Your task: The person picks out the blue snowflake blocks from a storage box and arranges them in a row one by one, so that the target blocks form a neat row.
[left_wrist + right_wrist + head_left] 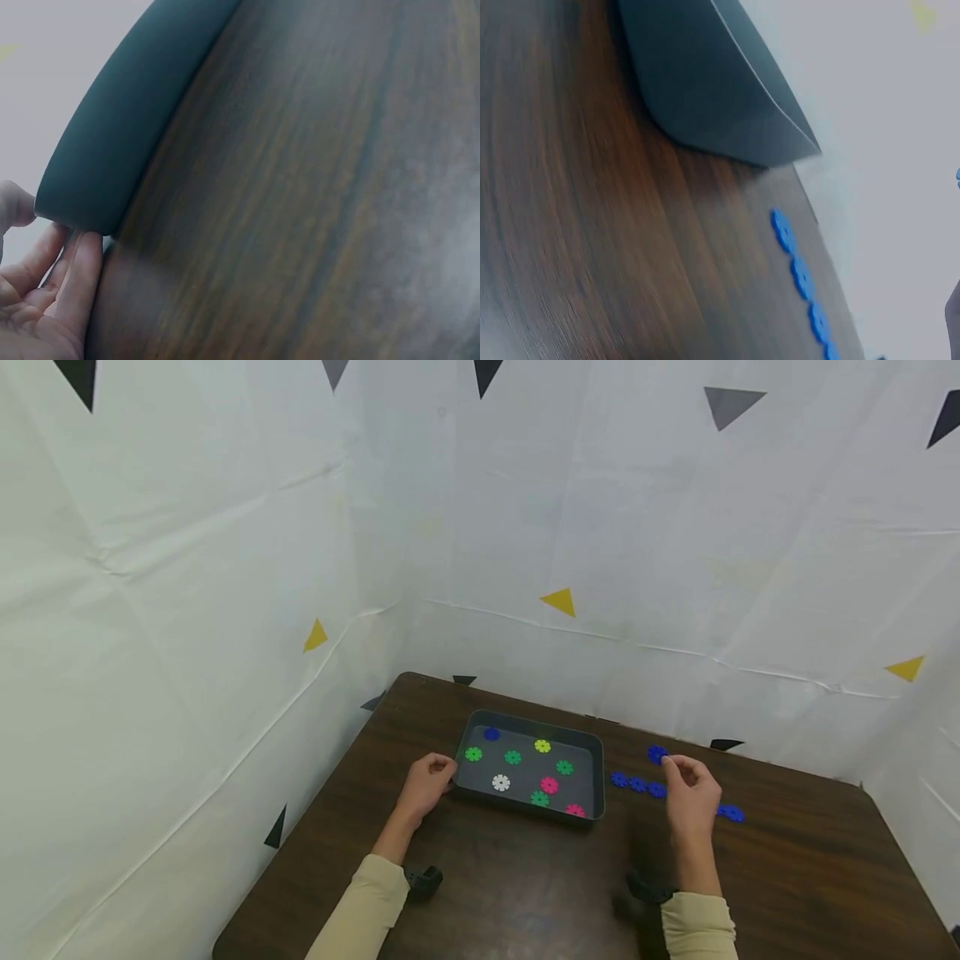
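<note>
My right hand (692,793) pinches a blue notched plastic disc (656,753) between thumb and fingertips, raised above the table to the right of a dark grey tray (127,120). Below it lies a row of blue discs (637,784), seen joined end to end in the right wrist view. More blue discs (731,813) show to the right of that hand, which partly hides them. At the tray's near left corner my left hand (426,787) holds the edge, thumb at the rim and fingertips at the base in the left wrist view.
Inside the tray lie several loose discs, among them a white disc (501,783), a yellow disc (542,746) and a pink disc (549,786). The brown wooden table (510,877) stands against white sheeting (637,527) with coloured triangles.
</note>
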